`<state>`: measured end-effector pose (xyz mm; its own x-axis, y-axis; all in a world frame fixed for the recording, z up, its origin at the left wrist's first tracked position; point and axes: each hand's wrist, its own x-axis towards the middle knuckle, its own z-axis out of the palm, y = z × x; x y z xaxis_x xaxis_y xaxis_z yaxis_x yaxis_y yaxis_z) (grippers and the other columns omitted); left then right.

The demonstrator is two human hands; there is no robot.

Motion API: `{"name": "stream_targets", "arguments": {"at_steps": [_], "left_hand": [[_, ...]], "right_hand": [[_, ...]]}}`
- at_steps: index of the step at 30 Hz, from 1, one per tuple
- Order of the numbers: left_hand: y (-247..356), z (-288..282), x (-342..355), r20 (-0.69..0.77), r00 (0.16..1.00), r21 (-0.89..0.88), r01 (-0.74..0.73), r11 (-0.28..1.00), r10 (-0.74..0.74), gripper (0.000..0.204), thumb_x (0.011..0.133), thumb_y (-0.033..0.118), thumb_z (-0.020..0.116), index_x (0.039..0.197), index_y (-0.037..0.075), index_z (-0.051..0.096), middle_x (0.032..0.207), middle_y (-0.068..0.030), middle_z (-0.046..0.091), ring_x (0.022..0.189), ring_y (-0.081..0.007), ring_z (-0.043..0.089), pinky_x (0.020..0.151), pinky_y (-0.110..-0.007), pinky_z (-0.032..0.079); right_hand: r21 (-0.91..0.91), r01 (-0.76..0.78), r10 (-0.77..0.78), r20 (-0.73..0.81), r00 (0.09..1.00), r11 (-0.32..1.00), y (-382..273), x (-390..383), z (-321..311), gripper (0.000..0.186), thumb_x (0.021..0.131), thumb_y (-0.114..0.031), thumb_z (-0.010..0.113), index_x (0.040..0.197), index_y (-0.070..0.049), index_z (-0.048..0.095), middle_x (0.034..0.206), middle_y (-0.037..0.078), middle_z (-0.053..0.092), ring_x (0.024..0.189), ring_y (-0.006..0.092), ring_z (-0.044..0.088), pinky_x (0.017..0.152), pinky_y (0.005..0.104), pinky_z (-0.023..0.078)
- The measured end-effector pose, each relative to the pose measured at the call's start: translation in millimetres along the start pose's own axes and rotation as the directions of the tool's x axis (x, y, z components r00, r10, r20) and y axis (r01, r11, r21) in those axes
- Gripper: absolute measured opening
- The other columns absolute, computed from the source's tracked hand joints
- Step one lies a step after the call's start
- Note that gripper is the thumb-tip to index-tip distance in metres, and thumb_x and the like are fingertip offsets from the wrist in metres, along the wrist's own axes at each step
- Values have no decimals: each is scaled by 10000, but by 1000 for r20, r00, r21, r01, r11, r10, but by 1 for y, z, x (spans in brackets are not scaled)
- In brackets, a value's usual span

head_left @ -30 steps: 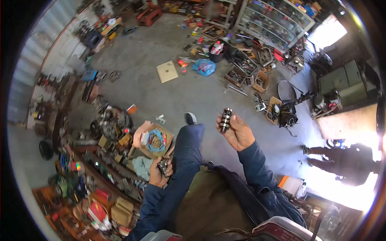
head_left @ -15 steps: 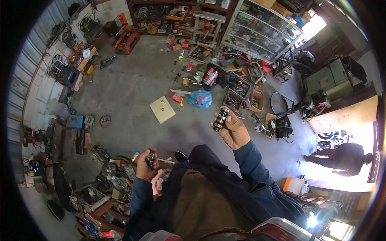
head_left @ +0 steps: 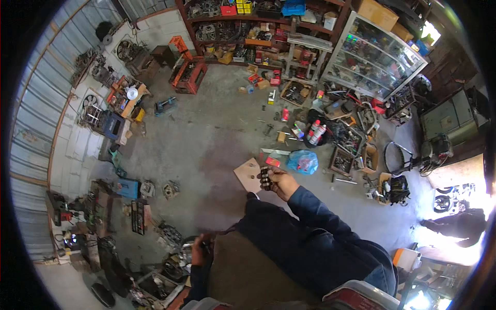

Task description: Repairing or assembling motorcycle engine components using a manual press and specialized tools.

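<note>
My right hand (head_left: 281, 183) is raised at the centre, its fingers closed round a short dark cylindrical metal part with shiny rings (head_left: 266, 179). Behind that part, on the floor, lies a square tan board (head_left: 243, 175) with small round pieces on it; the hand partly covers its right side. Low on the left, my left hand (head_left: 198, 251) is close to my body beside greasy engine parts (head_left: 170, 235). Its fingers look curled, but shadow and my jacket hide what they hold.
Right of the board are a blue plastic bag (head_left: 302, 162), spray cans (head_left: 316, 132) and trays of tools (head_left: 343, 159). A glass cabinet (head_left: 374, 57) and loaded shelves (head_left: 232, 19) stand at the back. A red metal stand (head_left: 187, 75) is far left. A person (head_left: 457, 227) is in the right doorway.
My view has swung, so the room sits lower and further right. My right hand has come in toward the board with the ringed metal part. My left hand has dropped closer to my body.
</note>
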<state>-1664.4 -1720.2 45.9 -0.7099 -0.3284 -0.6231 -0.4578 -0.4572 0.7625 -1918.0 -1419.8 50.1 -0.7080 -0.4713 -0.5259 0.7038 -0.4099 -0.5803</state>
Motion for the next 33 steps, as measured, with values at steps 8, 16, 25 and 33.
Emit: {"name": "stream_targets", "arguments": {"at_steps": [8,16,25,33], "left_hand": [[87,-69,146,83,997,736,-58,674,-5,511,777,362,741,1073,-33,608,1033,-128,652,904,-218,619,810,-369,494],[212,-98,372,62,989,958,-21,285,-134,539,708,337,816,1038,-37,613,938,-113,667,874,-209,634,787,-347,508],[333,-41,560,436,719,846,-122,520,-541,396,776,154,728,1112,-24,615,1020,-103,668,913,-145,616,802,-306,499],[383,103,692,474,658,783,-12,621,-585,305,835,66,659,1129,12,597,1033,-49,648,953,-126,595,862,-270,478]], "right_hand": [[-895,283,23,309,951,346,5,174,83,333,781,-356,714,894,-53,634,805,105,652,693,194,611,635,356,487],[-967,-71,264,-137,955,-244,3,290,88,652,690,-666,648,940,-66,691,910,183,682,871,351,655,790,436,504],[-911,-258,-100,-304,948,323,-40,316,124,461,703,-454,737,896,-39,685,839,155,678,791,274,655,706,369,501],[-764,-160,-186,-345,920,626,-161,392,72,247,695,-234,689,868,-58,673,795,136,671,739,244,638,673,362,482]]}}
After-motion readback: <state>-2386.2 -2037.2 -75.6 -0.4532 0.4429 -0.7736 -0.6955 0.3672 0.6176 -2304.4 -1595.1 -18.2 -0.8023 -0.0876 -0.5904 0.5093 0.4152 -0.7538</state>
